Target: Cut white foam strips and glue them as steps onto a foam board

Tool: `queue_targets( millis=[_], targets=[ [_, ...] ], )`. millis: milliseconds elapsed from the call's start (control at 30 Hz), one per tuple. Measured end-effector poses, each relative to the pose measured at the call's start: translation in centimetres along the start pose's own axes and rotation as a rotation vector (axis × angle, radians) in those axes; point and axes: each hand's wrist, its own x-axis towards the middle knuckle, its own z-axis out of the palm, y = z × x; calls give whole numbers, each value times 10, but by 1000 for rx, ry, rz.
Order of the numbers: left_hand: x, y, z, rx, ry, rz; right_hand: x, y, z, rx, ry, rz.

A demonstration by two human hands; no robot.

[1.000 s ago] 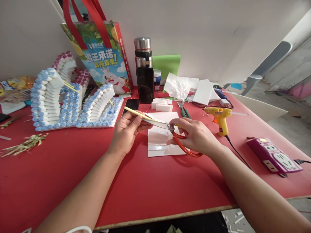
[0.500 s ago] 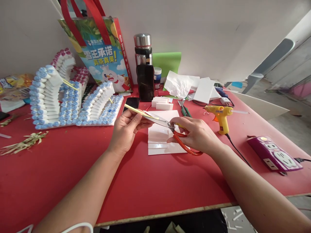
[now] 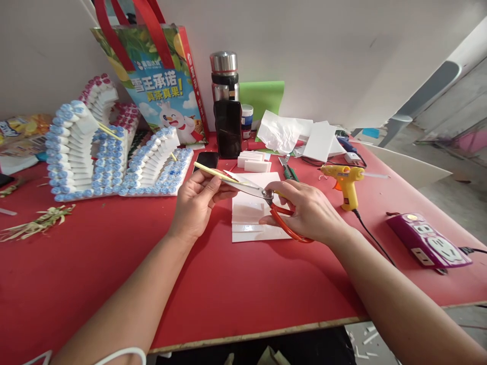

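Note:
A thin pale-yellow strip (image 3: pixel 205 169) is pinched between the thumb and fingers of my left hand (image 3: pixel 198 203). My right hand (image 3: pixel 306 210) grips a pair of scissors (image 3: pixel 279 218) by the red handles. The blades point left and lie along the strip, their tips close to my left fingertips. Whether the blades are cutting into it I cannot tell. Beneath both hands lies a white board (image 3: pixel 247 235) with a raised, glossy strip on it. Small white blocks (image 3: pixel 254 162) are stacked just behind the board.
Blue-and-white model pieces (image 3: pixel 85 157) stand at left, before a printed bag (image 3: pixel 163 91). A steel flask (image 3: pixel 224 68) and an upright phone (image 3: pixel 228 129) are at the back. A utility knife (image 3: pixel 289 171), a yellow glue gun (image 3: pixel 346 185) and a purple power strip (image 3: pixel 429 241) lie right.
Both hands stay nearly in place. My right hand and the scissors have shifted very slightly left, and the strip is still held in my left fingers.

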Motion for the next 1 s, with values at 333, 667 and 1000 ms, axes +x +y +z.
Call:
queue_targets(
  millis=[333, 667, 1000],
  targets=[
    [1, 0, 0, 12, -21, -4, -1, 5, 1, -8, -18, 28],
    [1, -2, -1, 20, -2, -18, -1, 6, 2, 6, -18, 28],
    [0, 0, 1, 20, -3, -17, -1, 5, 2, -30, 10, -8]
  ],
)
